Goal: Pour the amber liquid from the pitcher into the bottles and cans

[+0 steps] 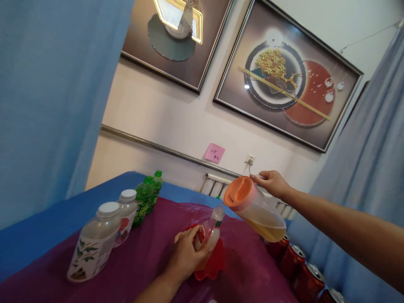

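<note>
My right hand (273, 184) is closed round the handle of a clear pitcher (263, 219) with an orange lid. The pitcher is tilted left, with yellowish liquid pooled along its lower side. Its lid is beside the mouth of a small clear bottle (212, 231); whether liquid is flowing I cannot tell. My left hand (189, 250) is wrapped round this bottle, which has a red label and leans a little. Under and behind the bottle lies a red scalloped dish (213, 267), partly covered by my hand and the bottle.
White-capped bottles (94, 244) and green bottles (145, 200) stand left on the purple table cover (142, 269). Several red cans (307, 280) line the right edge. Blue curtains (57, 92) hang on both sides. A pink note (215, 152) and framed pictures (284, 80) are on the wall.
</note>
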### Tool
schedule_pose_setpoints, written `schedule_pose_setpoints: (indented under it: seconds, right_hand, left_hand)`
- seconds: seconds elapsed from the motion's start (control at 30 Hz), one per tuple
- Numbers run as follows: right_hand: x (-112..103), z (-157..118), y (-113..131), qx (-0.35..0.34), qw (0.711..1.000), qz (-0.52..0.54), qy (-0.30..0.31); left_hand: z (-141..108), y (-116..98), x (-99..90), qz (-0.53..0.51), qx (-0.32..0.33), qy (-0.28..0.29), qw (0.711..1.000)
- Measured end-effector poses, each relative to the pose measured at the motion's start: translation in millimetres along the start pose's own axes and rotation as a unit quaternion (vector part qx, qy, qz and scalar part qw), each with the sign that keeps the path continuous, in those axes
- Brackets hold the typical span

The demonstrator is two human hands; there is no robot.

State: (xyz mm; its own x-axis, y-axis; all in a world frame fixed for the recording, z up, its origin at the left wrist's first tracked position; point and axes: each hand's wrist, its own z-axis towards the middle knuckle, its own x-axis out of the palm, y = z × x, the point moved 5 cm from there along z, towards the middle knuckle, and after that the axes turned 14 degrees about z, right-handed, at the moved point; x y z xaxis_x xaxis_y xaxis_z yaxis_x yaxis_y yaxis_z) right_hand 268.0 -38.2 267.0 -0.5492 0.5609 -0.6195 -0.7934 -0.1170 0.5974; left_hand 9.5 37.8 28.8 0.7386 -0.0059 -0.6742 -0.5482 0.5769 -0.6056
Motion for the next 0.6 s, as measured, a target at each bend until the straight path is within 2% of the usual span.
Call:
schedule_pose_setpoints:
  seconds: [0.6]
  right_hand:
    - [2.6,-3.0,6.1,0.005,1.000,-0.022,-0.002]
  left_hand:
    - [2.7,6.0,6.5,0.004,0.013,0.002,1.000]
